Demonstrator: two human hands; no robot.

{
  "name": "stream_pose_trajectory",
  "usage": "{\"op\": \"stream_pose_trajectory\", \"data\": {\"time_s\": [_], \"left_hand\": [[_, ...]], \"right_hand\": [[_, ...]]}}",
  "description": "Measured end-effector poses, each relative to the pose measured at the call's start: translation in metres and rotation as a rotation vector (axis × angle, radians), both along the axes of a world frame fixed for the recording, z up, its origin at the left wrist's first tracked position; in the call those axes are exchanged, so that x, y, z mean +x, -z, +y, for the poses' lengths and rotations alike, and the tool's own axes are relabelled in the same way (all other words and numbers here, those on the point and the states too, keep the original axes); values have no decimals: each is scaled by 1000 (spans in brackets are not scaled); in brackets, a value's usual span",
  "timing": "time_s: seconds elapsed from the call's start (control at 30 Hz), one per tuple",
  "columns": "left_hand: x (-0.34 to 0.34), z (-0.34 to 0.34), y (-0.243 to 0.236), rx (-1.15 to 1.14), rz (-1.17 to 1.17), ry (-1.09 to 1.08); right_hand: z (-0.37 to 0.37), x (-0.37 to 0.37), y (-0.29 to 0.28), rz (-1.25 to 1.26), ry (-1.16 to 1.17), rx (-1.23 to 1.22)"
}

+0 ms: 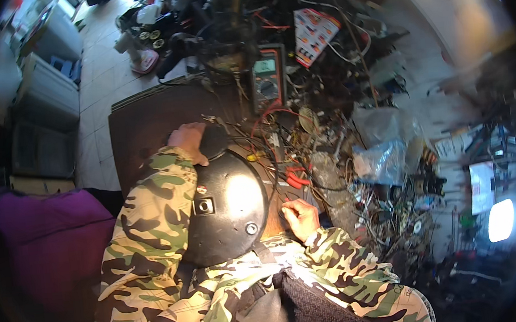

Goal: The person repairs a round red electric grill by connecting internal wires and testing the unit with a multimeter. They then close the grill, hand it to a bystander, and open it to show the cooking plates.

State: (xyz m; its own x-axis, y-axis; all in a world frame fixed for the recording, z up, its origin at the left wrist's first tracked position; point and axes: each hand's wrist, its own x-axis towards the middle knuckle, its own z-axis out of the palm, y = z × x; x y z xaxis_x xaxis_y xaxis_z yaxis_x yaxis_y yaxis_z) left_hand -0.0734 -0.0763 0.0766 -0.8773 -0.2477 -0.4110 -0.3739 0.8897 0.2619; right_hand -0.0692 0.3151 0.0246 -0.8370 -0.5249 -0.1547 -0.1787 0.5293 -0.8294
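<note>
A black, round, domed housing rests against my lap, with a square socket and a small round fitting on its face. Bright light glares off its right half. My left hand is curled at the housing's far left rim, thumb toward me, beside a dark part that juts out there. My right hand is closed just right of the housing, thumb and forefinger together; whatever they may hold is too small to see. Red-handled pliers lie just beyond my right hand.
A multimeter with a lit screen and red leads lies at the back of the brown board. Tangled wires and small parts crowd the right side, with a clear plastic bag among them. A purple cloth-covered thing stands at left.
</note>
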Motion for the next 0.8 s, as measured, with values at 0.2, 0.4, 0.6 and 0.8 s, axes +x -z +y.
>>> {"op": "stream_pose_trajectory", "data": {"time_s": [0.2, 0.4, 0.6, 0.8], "left_hand": [[8, -4, 2, -2, 13, 10], [4, -4, 1, 15, 35, 43], [5, -7, 4, 51, 58, 29], [-2, -4, 1, 60, 70, 10]], "right_hand": [[79, 9, 65, -144, 270, 218], [59, -16, 93, 96, 203, 109], [21, -49, 83, 426, 28, 254], [12, -61, 110, 632, -72, 351]]}}
